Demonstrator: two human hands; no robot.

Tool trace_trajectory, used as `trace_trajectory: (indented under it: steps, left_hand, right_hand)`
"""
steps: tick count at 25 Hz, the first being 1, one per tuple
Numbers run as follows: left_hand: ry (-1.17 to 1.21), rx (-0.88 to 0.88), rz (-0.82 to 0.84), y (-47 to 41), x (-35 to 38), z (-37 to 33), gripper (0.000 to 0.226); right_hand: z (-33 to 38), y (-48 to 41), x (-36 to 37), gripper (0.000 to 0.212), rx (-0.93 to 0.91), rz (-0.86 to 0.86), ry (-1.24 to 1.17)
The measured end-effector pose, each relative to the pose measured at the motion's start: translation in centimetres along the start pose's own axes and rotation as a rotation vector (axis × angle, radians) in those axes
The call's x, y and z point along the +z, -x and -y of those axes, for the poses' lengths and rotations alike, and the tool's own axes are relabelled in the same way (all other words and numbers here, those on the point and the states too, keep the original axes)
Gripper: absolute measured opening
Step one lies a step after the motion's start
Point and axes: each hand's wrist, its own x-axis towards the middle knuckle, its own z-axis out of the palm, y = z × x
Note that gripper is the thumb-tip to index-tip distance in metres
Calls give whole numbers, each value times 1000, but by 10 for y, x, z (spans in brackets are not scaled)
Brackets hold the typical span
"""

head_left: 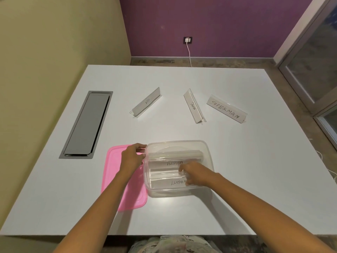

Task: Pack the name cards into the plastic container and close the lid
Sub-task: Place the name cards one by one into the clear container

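A clear plastic container (207, 152) stands near the table's front. Inside it lie several name cards, among them one reading ALPHA (173, 163) and one reading ELEPHA… (164, 183). My left hand (132, 156) grips the container's left rim. My right hand (193, 173) is inside the container, its fingers on the ELEPHA card. The pink lid (113, 172) lies flat to the left, partly under my left arm. Farther back on the table stand three name cards: one at the left (145, 102), PANDA (194, 106) and SUPERMAN (227, 109).
A grey cable hatch (87, 125) is set into the white table (255, 161) at the left. A wall socket with a white cable (188, 41) is on the purple wall behind. A glass door frame stands at the right.
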Motion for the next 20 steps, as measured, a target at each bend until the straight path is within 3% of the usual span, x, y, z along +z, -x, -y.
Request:
trace_trajectory:
  steps: [7, 12, 16, 20]
  left_hand:
    - [15, 10, -27, -4, 3, 7, 34]
    - [-57, 22, -45, -16, 4, 6, 33]
    - [-83, 62, -156, -43, -1, -6, 26]
    - [-133, 100, -228, -84, -4, -29, 28]
  right_hand:
    - [3, 4, -4, 33, -40, -96, -23]
    - [7, 6, -35, 12, -12, -491, -408]
    - [-11, -16, -68, 11, 126, -799, -519]
    - [-40, -55, -95, 20, 296, -854, -504]
